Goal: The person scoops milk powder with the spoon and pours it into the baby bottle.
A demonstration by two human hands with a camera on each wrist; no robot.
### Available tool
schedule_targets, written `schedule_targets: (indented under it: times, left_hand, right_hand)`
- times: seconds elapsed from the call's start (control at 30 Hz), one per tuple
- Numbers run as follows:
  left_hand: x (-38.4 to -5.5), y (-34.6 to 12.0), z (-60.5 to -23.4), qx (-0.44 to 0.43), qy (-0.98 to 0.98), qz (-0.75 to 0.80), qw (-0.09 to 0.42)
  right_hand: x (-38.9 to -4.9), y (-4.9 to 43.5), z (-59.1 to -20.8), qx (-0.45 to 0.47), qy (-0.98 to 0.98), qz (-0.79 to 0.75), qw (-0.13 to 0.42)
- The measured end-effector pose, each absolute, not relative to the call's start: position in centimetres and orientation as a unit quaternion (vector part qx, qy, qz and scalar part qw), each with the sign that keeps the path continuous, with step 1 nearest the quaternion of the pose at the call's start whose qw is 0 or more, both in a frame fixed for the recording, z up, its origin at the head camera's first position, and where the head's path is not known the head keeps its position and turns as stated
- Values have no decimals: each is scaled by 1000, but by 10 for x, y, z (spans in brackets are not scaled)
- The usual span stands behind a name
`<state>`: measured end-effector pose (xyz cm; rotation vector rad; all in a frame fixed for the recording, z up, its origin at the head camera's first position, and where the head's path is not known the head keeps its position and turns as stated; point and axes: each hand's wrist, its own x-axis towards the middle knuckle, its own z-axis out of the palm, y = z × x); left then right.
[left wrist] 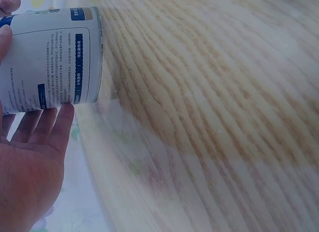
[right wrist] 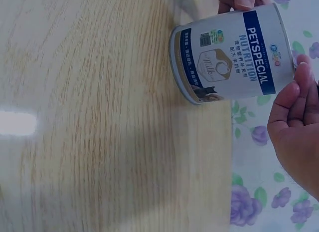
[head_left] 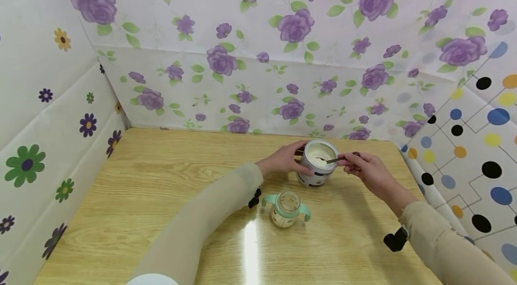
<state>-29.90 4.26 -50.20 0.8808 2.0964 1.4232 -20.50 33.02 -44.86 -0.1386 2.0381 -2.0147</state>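
An open milk powder can [head_left: 315, 181], white with a dark blue band, stands on the table toward the back. Pale powder [head_left: 316, 153] shows inside it. My left hand [head_left: 286, 159] grips the can from its left side, fingers behind and thumb across the front; the left wrist view shows those fingers on the can wall [left wrist: 55, 57]. Over the rim, my right hand [head_left: 369, 172] pinches the handle of a spoon [head_left: 333, 160], whose tip reaches the powder. In the right wrist view the right hand [right wrist: 299, 129] is beside the can's open end, with the spoon out of sight.
A clear baby bottle [head_left: 284, 220] with a mint-green collar and two handles stands without a lid in front of the can, near my left forearm. Flower-printed cloth [head_left: 258, 92] backs the wooden table [head_left: 169, 173]. A dotted cloth [head_left: 456, 150] hangs on the right.
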Motion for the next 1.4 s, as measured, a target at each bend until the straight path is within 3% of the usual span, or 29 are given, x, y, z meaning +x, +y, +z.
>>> schedule_targets:
  times: [0.37,1.4]
  left_hand:
    - [-297,46,-501,327,758,517,226]
    - [-296,41,-502,327,762,512,222]
  right_hand:
    - [-204,337,-454,8,540,-828,152]
    - [-206,329,-457,39,446,-881,150]
